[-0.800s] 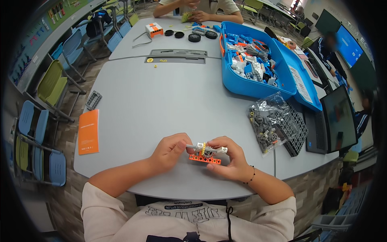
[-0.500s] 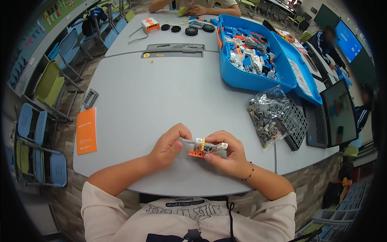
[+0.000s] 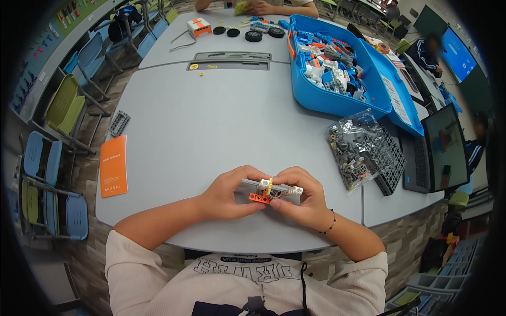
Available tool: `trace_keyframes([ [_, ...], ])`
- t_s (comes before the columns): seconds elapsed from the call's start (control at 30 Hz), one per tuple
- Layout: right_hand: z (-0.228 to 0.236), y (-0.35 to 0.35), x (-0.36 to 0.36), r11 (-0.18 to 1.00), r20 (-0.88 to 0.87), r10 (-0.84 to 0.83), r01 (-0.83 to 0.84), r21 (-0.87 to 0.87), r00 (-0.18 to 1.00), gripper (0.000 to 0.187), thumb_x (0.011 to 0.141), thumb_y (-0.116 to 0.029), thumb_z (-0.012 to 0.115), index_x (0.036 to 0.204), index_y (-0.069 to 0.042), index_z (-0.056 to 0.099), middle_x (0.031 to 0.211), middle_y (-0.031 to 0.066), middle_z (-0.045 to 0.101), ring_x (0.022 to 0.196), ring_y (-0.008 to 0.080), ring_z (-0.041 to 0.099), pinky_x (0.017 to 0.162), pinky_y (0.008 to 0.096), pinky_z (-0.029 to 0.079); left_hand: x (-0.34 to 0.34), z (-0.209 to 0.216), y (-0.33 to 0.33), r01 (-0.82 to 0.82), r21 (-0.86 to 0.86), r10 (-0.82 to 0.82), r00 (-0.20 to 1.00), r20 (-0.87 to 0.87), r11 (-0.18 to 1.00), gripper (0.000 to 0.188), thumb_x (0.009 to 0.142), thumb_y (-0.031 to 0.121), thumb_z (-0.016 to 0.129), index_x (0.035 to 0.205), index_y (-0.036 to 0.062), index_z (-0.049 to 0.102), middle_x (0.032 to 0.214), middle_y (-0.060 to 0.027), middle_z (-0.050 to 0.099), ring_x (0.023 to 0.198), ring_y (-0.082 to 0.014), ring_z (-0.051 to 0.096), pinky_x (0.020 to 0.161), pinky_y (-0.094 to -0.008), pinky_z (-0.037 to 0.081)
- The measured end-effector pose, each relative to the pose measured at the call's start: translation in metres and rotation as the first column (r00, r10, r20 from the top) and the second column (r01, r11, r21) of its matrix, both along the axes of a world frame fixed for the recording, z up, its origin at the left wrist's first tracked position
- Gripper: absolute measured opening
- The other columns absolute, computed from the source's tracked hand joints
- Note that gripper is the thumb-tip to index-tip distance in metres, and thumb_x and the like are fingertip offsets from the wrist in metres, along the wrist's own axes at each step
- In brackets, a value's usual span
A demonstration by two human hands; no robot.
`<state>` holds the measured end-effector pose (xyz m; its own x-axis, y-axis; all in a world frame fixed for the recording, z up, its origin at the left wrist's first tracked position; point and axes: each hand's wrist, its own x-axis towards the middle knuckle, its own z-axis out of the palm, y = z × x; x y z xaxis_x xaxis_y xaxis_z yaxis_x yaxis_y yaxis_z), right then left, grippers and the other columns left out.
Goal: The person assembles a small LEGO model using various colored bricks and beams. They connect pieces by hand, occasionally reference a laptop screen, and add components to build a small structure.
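Above the near edge of the table I hold a small assembly of building parts [image 3: 265, 185] between both hands. It has an orange beam with holes underneath, a grey axle with white-grey pieces across the top, a yellow ring gear and a dark grey gear. My right hand [image 3: 303, 199] grips its right end, thumb in front and fingers behind. My left hand [image 3: 232, 194] closes around the left side, its thumb below the orange beam and its fingers behind the axle. The axle's left tip sticks out over the left palm.
A blue bin [image 3: 337, 102] of mixed parts stands open at the far right. Nearer lie a clear bag of small parts [image 3: 356, 152], a dark grid plate [image 3: 391, 176] and a laptop [image 3: 437, 152]. An orange booklet [image 3: 114, 168] and grey beam piece [image 3: 119, 123] lie left. Another person's hand [image 3: 261, 8] shows beyond.
My left hand has shifted from pinching the axle's left end to holding the assembly's left side, with its thumb now lower at the orange beam. The right hand keeps its grip.
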<state>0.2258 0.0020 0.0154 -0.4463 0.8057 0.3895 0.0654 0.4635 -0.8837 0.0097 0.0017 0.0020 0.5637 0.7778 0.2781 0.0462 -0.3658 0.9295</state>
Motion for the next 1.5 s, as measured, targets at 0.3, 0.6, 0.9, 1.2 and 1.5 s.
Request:
trace_keyframes([
  [0.3, -0.006, 0.0, -0.001, 1.0, -0.048, -0.017, 0.016, -0.022, 0.999, 0.032, 0.069, -0.008, 0.076, 0.097, -0.004, 0.063, 0.094, 0.0098, 0.062, 0.088, 0.0201, 0.061, 0.079, 0.0307, 0.048, 0.002, -0.002, -0.002, -0.016, 0.15, 0.016, 1.0, -0.001, 0.988, 0.043, 0.075, 0.0, 0.069, 0.113, 0.0032, 0.051, 0.105, -0.009, 0.058, 0.095, -0.0197, 0.061, 0.081, -0.0297, 0.049],
  [0.6, -0.007, 0.001, 0.0, 1.0, -0.039, -0.012, 0.012, -0.012, 0.999, 0.033, 0.069, -0.01, 0.077, 0.098, -0.004, 0.062, 0.095, 0.0095, 0.062, 0.088, 0.0198, 0.06, 0.079, 0.0305, 0.048, 0.003, -0.004, -0.001, -0.028, 0.224, 0.034, 0.999, -0.027, 0.974, 0.044, 0.073, 0.0, 0.07, 0.114, 0.0027, 0.052, 0.105, -0.0098, 0.059, 0.094, -0.0208, 0.061, 0.08, -0.0292, 0.049],
  [0.9, -0.01, 0.0, -0.004, 0.997, -0.043, -0.082, 0.082, -0.006, 0.996, 0.035, 0.066, -0.012, 0.081, 0.092, -0.004, 0.059, 0.093, 0.0084, 0.061, 0.087, 0.0195, 0.06, 0.077, 0.0298, 0.048, 0.002, -0.002, -0.001, -0.043, 0.187, 0.053, 0.997, -0.051, 0.981, 0.044, 0.072, 0.0, 0.07, 0.113, 0.0018, 0.055, 0.106, -0.0114, 0.061, 0.095, -0.0226, 0.062, 0.081, -0.03, 0.05],
  [1.2, -0.01, -0.001, -0.001, 0.994, -0.011, -0.091, 0.091, 0.063, 0.996, 0.035, 0.066, -0.013, 0.081, 0.092, -0.004, 0.059, 0.092, 0.0086, 0.061, 0.086, 0.0188, 0.061, 0.075, 0.0291, 0.049, 0.0, -0.004, 0.001, 0.029, 0.163, -0.015, 0.996, -0.085, 0.986, 0.054, 0.072, -0.002, 0.068, 0.124, 0.0042, 0.054, 0.112, -0.0125, 0.062, 0.096, -0.0235, 0.063, 0.081, -0.0307, 0.05],
  [1.5, -0.011, -0.001, 0.002, 0.995, -0.002, -0.087, 0.087, 0.053, 0.996, 0.036, 0.066, -0.014, 0.081, 0.092, -0.004, 0.059, 0.093, 0.0083, 0.062, 0.087, 0.0197, 0.061, 0.084, 0.0352, 0.049, 0.0, -0.002, 0.0, 0.055, 0.127, -0.042, 0.994, -0.099, 0.99, 0.055, 0.077, 0.002, 0.068, 0.129, 0.0064, 0.051, 0.109, -0.0114, 0.062, 0.095, -0.0239, 0.062, 0.081, -0.0301, 0.05],
])
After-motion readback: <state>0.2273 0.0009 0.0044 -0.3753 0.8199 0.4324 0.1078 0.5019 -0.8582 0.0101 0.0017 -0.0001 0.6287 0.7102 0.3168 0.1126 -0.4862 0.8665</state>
